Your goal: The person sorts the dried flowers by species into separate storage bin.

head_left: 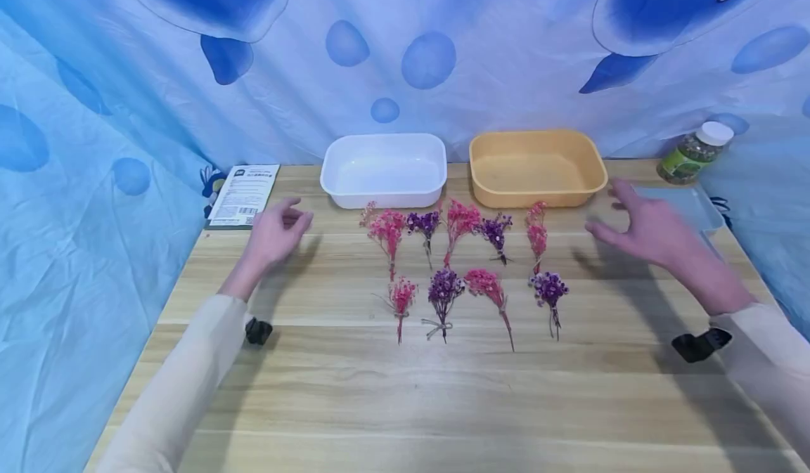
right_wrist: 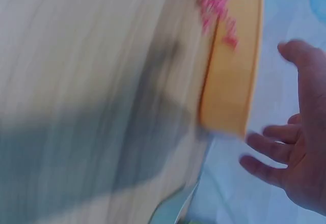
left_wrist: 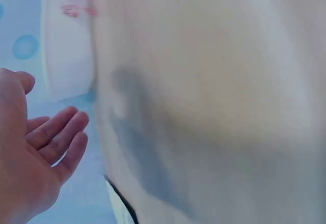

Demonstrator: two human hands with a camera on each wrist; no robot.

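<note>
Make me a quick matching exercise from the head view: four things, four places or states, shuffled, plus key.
Things:
1. Left hand
2. Flower bunches
3. White tub
4. Jar

Places or states:
A. At the back of the table, directly left of the orange tub
B. At the far right, white lid on
C. Pink and purple, laid out in two rows
D. Holding nothing, close to the printed packet

Pairs: 1-D, 2-C, 3-A, 4-B

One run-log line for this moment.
left hand: empty; right hand: empty; flower bunches: two rows on table; white tub, orange tub: behind bunches
</note>
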